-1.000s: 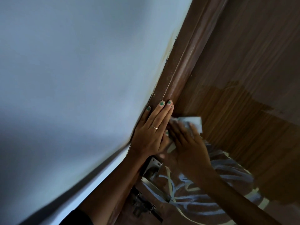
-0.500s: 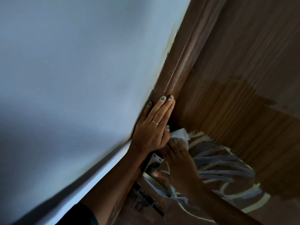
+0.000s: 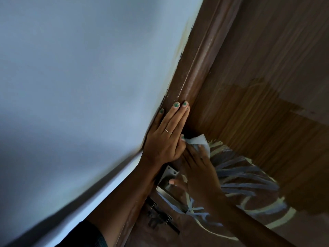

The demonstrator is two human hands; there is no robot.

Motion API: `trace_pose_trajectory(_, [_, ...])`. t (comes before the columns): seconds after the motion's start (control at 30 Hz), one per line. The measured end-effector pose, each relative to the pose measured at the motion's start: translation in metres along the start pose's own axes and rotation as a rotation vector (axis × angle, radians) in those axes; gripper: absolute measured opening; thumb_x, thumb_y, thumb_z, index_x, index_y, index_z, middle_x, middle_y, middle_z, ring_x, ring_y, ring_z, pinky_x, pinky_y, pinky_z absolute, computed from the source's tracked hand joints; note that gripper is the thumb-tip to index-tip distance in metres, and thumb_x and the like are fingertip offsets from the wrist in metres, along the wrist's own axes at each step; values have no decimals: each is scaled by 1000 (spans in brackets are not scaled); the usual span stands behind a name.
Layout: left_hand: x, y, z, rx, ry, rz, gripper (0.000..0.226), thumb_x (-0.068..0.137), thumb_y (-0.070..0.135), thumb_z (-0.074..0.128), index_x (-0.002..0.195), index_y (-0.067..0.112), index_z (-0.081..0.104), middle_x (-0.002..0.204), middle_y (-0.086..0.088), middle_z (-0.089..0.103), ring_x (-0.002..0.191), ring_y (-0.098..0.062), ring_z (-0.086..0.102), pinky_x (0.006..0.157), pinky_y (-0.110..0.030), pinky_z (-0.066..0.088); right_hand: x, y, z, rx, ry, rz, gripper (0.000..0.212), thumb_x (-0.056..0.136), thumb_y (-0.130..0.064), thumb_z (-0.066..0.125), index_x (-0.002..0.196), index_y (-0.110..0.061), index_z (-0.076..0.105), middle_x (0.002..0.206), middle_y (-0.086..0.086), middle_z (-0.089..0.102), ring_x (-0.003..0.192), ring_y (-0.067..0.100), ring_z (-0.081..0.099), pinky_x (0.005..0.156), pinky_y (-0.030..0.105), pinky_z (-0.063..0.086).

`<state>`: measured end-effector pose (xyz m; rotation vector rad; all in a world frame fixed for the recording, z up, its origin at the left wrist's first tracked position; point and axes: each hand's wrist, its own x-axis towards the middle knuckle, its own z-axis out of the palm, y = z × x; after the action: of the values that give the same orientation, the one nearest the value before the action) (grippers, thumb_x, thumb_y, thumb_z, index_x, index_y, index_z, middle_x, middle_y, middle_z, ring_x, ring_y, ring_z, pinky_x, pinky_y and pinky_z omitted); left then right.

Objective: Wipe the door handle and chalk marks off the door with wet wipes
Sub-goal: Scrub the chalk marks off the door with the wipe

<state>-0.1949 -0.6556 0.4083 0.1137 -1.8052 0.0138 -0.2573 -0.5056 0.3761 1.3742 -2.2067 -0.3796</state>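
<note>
A brown wooden door fills the right side, with a darker wet patch across its middle. Blue and pale yellow chalk marks cover the door below that patch. My right hand presses a white wet wipe flat against the door at the top edge of the marks. My left hand lies flat, fingers together, on the brown door frame just left of the wipe. The metal door handle shows below my left hand, partly hidden by both hands.
A pale wall takes up the left half of the view. A dark latch fitting sits on the door below the handle.
My right hand slid the wipe downward on the door over the last second, uncovering more chalk marks to its right. My left hand stayed on the frame.
</note>
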Motion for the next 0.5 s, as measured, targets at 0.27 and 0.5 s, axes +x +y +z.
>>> trace_pose_trajectory(0.27, [0, 0, 1, 1, 8, -1, 63, 83, 21, 39, 144, 7, 32, 150, -5, 32, 142, -20, 27, 117, -38, 20, -2, -11, 15, -232, -211, -63, 98, 74, -82, 38, 141, -12, 41, 148, 5, 40, 140, 23, 32, 118, 47, -9])
trace_pose_trajectory(0.5, [-2, 1, 0, 21, -6, -12, 63, 84, 21, 39, 145, 8, 29, 152, -3, 27, 143, -19, 24, 117, -39, 22, -30, -4, 18, -181, -120, -95, 97, 72, -74, 55, 142, -10, 37, 155, 8, 28, 143, 23, 26, 116, 48, 4])
